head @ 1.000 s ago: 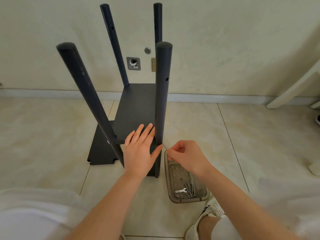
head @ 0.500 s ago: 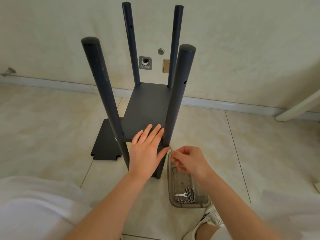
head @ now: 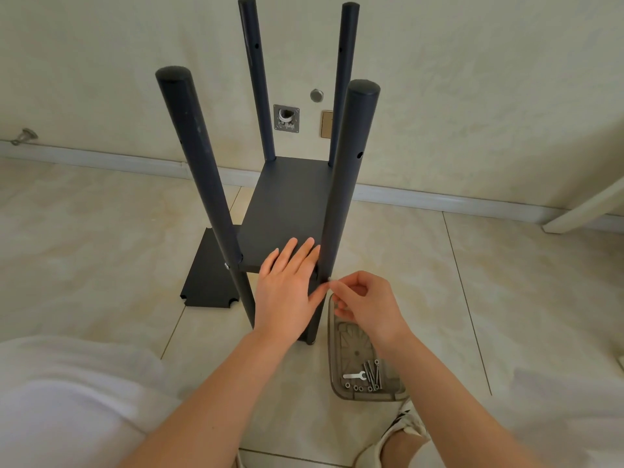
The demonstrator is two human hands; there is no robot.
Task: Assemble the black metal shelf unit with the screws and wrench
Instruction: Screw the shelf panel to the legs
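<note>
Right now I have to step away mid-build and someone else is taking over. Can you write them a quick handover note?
Left hand: flat, fingers straight, pressing the shelf down beside the front right post.
Right hand: pinching a screw at that post, about level with the shelf.
Tray on the floor holds the wrench and spare screws.
Done: shelf sits between four posts; a screw head shows at the front left post.
Left: seat this screw, probably tighten with the wrench, then fit the second panel lying on the floor.
</note>
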